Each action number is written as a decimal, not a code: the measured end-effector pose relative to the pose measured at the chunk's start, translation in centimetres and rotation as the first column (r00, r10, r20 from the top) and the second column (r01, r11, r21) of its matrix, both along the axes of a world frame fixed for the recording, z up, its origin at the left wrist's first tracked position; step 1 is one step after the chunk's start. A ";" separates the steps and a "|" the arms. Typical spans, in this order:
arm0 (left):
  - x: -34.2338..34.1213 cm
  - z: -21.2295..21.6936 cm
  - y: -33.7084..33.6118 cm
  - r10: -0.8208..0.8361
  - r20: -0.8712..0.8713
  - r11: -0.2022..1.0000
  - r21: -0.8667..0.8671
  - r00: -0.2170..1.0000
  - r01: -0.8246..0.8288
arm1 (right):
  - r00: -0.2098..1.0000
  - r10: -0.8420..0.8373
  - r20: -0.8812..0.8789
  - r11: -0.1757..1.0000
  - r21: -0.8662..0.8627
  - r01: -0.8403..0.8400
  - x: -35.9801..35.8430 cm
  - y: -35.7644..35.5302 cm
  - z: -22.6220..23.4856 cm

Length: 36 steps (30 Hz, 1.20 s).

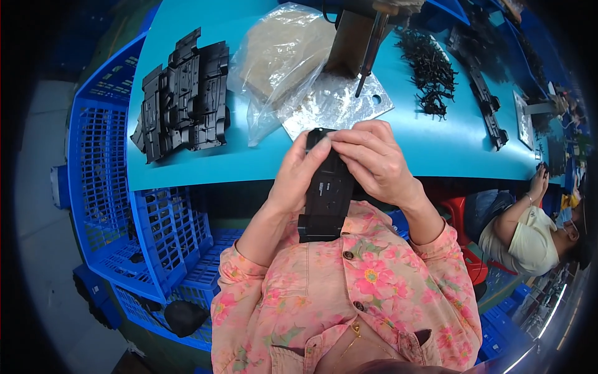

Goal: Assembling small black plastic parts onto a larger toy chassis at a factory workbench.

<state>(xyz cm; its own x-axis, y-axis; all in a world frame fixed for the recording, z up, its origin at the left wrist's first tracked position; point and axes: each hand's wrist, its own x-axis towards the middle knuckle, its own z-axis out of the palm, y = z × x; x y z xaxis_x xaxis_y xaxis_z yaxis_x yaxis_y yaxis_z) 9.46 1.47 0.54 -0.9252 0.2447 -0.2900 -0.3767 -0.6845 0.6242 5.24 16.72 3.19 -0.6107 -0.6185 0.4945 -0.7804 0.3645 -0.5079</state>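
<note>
A long black molded plastic part [328,190] is held upright in front of my chest, its top end near the table's front edge. My left hand [299,171] grips its upper left side, thumb pressed on the face close to the top. With thumb and fingers pinched together, my right hand [377,159] works at the part's upper right corner. Whether a small piece sits in that pinch is hidden by the fingers. Just beyond both hands lies a shiny metal plate [336,105] under a metal tool stand [352,47] with a thin rod pointing down.
Black molded parts [187,100] are stacked at the table's left, beside a clear plastic bag [280,56]. Small black pieces [430,71] lie heaped at the right, near a long black part [488,106]. Blue crates [103,168] stand left. A co-worker [529,237] sits at right.
</note>
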 end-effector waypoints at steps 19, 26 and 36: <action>0.3 -0.2 -0.1 0.101 0.099 0.989 -0.123 0.990 -0.088 | 0.954 -0.010 0.301 1.000 -0.022 0.017 0.1 1.1 -0.4; 0.4 0.0 0.1 0.115 0.034 0.975 -0.196 0.993 -0.106 | 0.979 -0.011 0.204 0.998 0.064 -0.002 0.0 1.2 0.0; 0.4 -0.5 0.2 0.122 -0.018 0.957 -0.263 0.992 -0.123 | 0.980 -0.030 0.197 0.999 -0.010 0.033 0.6 0.8 -0.6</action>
